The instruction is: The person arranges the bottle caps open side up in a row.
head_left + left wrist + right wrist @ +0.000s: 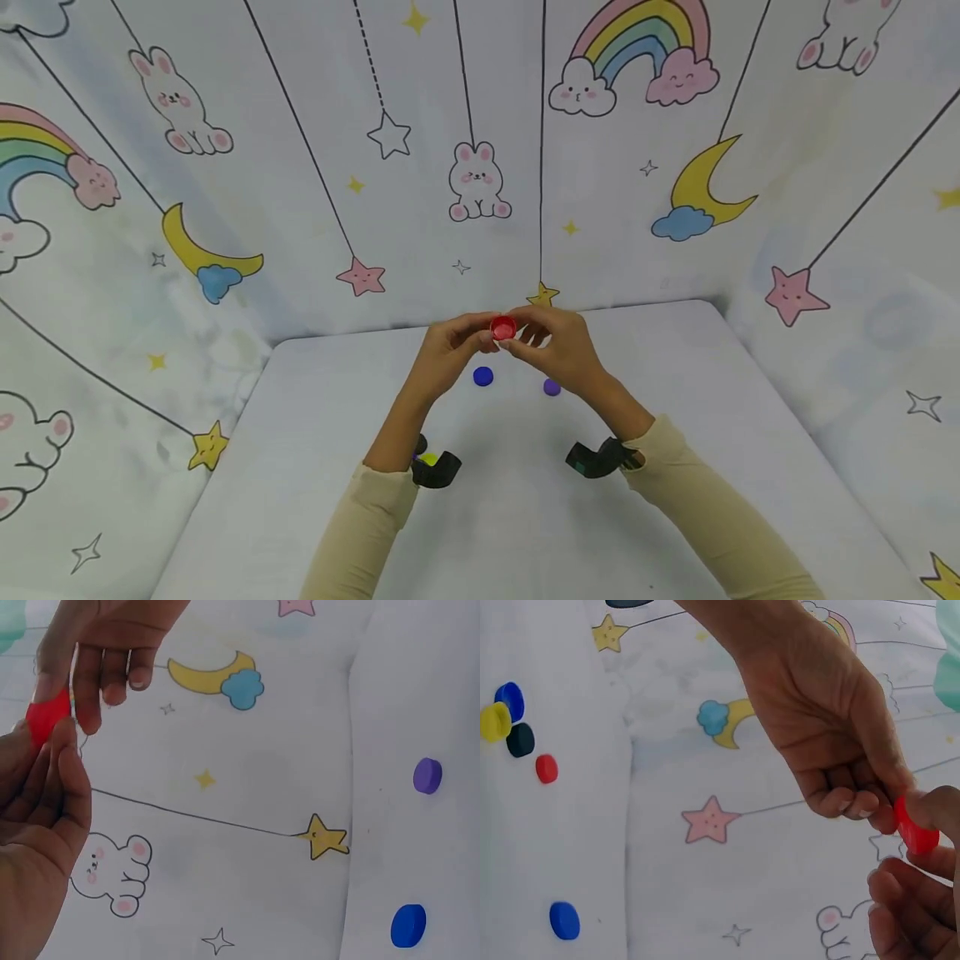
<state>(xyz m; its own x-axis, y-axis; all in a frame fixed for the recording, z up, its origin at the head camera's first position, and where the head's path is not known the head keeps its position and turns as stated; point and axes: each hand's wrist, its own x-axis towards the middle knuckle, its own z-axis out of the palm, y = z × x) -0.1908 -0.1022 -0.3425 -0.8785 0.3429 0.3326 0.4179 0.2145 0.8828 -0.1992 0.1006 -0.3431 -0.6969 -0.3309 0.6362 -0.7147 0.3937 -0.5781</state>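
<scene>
A small red bottle cap [503, 327] is held up above the far part of the table, its hollow side toward the head camera. My left hand [450, 354] pinches its left edge between thumb and fingertips. From the other side my right hand [558, 346] grips the same cap with thumb and index finger, the remaining fingers bent. Both wrist views show the red cap [49, 716] between the two hands. Below on the table lie a blue cap [483, 377] and a purple cap [552, 387], apart from each other.
By my left wrist, a black cap [520, 740], a yellow cap [495, 721] and another blue cap [510, 701] lie clustered, with a second red cap [547, 769] close by. The white table [510, 533] meets patterned walls [420, 217] at the back and sides.
</scene>
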